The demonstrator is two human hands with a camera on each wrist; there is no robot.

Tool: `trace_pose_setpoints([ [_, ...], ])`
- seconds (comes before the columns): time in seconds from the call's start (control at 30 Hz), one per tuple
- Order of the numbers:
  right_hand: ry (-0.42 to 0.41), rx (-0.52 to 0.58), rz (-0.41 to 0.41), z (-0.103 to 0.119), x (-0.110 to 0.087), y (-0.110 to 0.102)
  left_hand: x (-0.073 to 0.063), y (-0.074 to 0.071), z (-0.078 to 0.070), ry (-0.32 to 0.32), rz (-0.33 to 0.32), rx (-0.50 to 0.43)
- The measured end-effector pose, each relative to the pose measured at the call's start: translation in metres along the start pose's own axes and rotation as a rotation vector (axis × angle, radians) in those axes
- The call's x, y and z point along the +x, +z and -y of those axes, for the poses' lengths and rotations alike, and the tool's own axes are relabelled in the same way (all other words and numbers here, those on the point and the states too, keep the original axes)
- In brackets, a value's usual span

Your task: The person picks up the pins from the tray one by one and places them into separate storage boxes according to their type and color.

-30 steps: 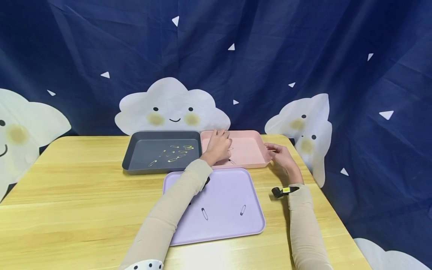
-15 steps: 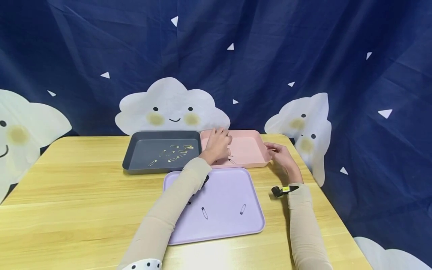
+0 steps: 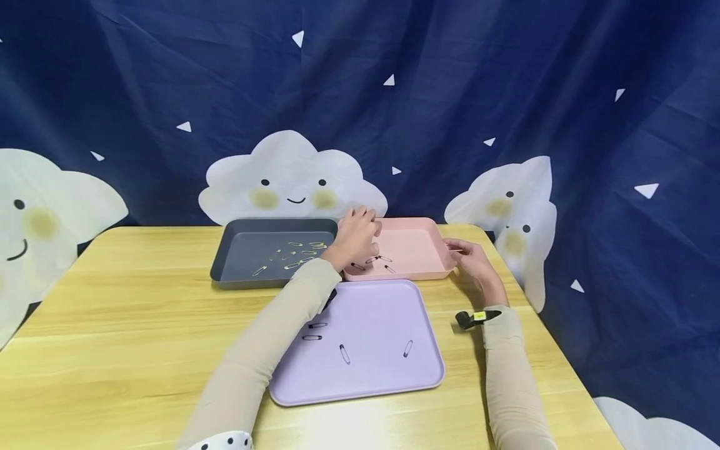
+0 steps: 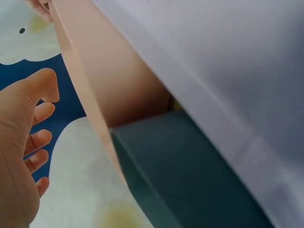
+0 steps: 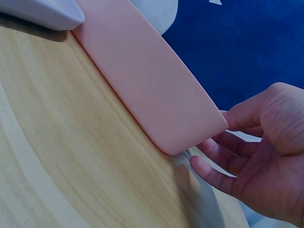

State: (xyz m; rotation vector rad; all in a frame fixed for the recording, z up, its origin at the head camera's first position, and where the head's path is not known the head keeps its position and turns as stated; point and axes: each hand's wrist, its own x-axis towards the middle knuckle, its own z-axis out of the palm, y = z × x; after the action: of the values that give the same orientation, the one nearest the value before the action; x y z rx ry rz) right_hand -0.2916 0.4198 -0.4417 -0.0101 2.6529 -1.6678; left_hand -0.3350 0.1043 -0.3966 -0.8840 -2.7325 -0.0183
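Observation:
My left hand (image 3: 358,234) hovers over the seam between the dark grey tray (image 3: 239,250) and the pink tray (image 3: 413,240). Its fingers are loosely bent, and the left wrist view shows nothing in them. Below and right of it, several dark safety pins (image 3: 390,269) lie in the pink tray's front left part. My right hand (image 3: 471,259) holds the pink tray's right wall; in the right wrist view the thumb is at the rim and other fingers reach under the corner. Gold safety pins (image 3: 259,271) lie scattered in the grey tray, partly behind my left wrist.
A lilac tray (image 3: 382,325) stands in front of the other two, with several dark safety pins (image 3: 345,354) spread on it. My left forearm crosses its left side. The wooden table (image 3: 140,325) ends at a blue curtain (image 3: 337,81) with cloud prints.
My left hand has lifted out of the pink tray and drawn left, uncovering safety pins there and more on the lilac tray. The right hand keeps its hold on the pink tray's wall.

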Motion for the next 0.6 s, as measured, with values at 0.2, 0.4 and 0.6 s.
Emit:
trace_pose_setpoints([
  [0.2,-0.001,-0.018,0.001,-0.003,0.001,-0.001,-0.010,-0.011,-0.003,0.061,-0.016,0.012],
  [0.4,0.023,0.003,0.016,0.005,-0.003,-0.002,-0.025,-0.019,-0.016,0.216,-0.110,-0.025],
  [0.6,0.032,-0.005,0.041,0.036,-0.020,0.000,-0.043,-0.022,-0.034,0.395,-0.124,-0.079],
])
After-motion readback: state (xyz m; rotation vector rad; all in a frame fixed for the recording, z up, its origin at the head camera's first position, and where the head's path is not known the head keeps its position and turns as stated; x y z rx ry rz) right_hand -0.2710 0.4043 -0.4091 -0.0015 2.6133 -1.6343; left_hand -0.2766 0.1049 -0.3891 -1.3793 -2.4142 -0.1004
